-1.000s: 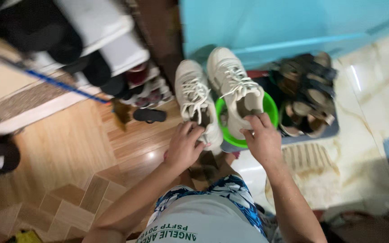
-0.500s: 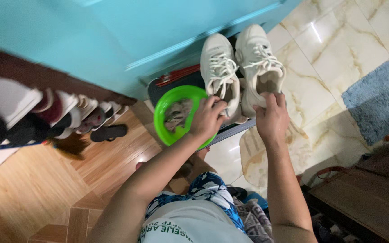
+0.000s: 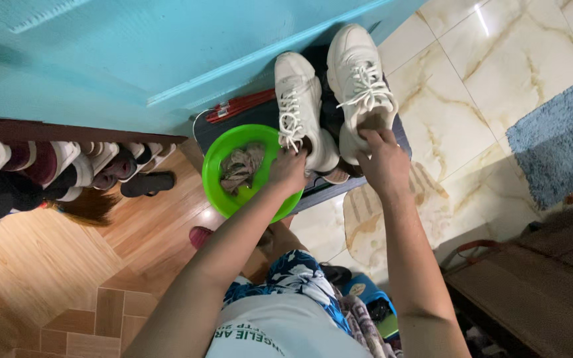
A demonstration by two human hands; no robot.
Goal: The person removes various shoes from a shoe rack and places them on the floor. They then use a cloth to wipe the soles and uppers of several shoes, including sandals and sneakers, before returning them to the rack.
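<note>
Bottom of the frame is the person's own grey printed t-shirt (image 3: 286, 331) and blue floral shorts (image 3: 300, 275), with both forearms reaching up toward the middle of the shot. Wood-look floor (image 3: 54, 265) takes up the lower left, marble-look tiles (image 3: 499, 73) the right.

Left hand (image 3: 288, 171) has its grip closed on the heel end of the left white sneaker (image 3: 298, 109), fingers curled over the back collar. Right hand (image 3: 382, 162) is doing the same with the right white sneaker (image 3: 359, 79), fingertips hooked into the shoe opening. Both sneakers are laced, side by side, toes pointing to the top of the frame, sitting just right of centre in the upper half, over a dark mat (image 3: 339, 189) by the door.

Just left of the left hand there's a bright green plastic basin (image 3: 217, 192) with a crumpled rag (image 3: 240, 166) in it; the wrist crosses its rim.

Further left, a shoe rack (image 3: 61, 166) packed with footwear, and a black slipper (image 3: 147, 183) on the floor beside it. A blue shaggy rug (image 3: 565, 139) sits at the right edge. Across the top runs a teal door (image 3: 134, 53), with some red sticks (image 3: 240, 106) lying at its foot.
</note>
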